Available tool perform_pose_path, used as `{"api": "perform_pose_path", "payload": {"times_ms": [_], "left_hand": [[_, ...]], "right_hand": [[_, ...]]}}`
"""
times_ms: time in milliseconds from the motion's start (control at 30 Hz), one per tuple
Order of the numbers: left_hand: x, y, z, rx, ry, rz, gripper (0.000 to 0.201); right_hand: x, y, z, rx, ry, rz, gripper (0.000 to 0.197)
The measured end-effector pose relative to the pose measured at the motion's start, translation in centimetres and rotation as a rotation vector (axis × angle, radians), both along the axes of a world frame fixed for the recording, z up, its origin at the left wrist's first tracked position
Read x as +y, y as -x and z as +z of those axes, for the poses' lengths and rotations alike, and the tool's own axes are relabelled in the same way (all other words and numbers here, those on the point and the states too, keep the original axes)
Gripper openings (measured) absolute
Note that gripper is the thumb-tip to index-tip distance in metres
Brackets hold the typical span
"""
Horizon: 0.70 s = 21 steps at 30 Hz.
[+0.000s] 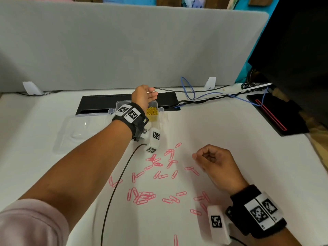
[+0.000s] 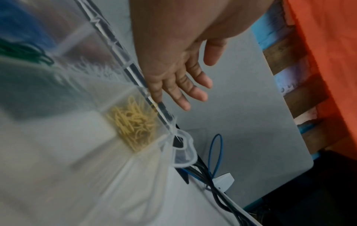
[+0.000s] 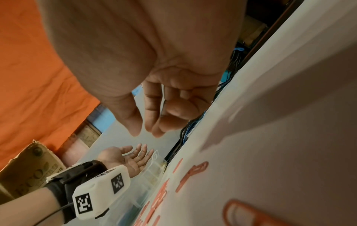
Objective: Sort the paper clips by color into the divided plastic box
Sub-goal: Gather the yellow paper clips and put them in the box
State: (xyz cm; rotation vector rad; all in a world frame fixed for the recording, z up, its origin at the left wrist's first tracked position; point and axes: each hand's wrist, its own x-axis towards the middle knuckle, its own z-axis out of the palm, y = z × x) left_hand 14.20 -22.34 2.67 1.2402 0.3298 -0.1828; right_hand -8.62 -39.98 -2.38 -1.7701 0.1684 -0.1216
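Observation:
A clear divided plastic box [image 1: 120, 103] stands at the back of the white desk. One compartment holds yellow clips [image 1: 152, 111] [image 2: 135, 120]; green clips [image 2: 25, 52] and blue clips [image 2: 23, 26] lie in other compartments, blurred. My left hand [image 1: 152, 92] [image 2: 193, 94] hovers over the box's far side with fingers straight and palm empty, also seen as the left hand [image 3: 135, 154] in the right wrist view. Many pink clips [image 1: 156, 174] [image 3: 193, 174] lie scattered on the desk. Above their right edge hangs my right hand [image 1: 197, 156] [image 3: 145, 133], fingers loosely curled, nothing between thumb and fingers.
The box's clear lid [image 1: 79, 128] lies open to the left. A black cable tray [image 1: 106, 102] and loose cables [image 1: 204, 98] run behind the box, below a grey partition [image 1: 124, 50]. A black pad with a red line [image 1: 276, 116] sits at the right. A thin black wire [image 1: 113, 192] trails from my left wrist.

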Motion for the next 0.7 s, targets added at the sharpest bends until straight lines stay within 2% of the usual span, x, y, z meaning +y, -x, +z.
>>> {"api": "perform_pose_path", "payload": {"times_ms": [300,400,500,633,700], "left_hand": [[0.7,0.6,0.3,-0.122,-0.143,0.029,0.036],[2.5,1.6,1.3,-0.199,-0.238,-0.075,0.031],[5.6,3.7,2.4,-0.276,-0.467,-0.210,0.024],[9.7,8.3,3.4,-0.247,-0.642,-0.418,0.009],[10.8,12.1,3.7,-0.242,-0.701,-0.537,0.007]], "right_hand": [[-0.2,0.0,0.5,0.011,0.014,-0.018,0.017],[-1.0,0.0,1.3,-0.005,0.042,-0.050,0.017],[-2.4,0.2,2.9,0.050,0.052,-0.074,0.019],[-4.0,0.9,4.4,0.255,0.215,0.008,0.007],[-4.3,1.8,4.3,0.387,0.353,0.078,0.015]]}}
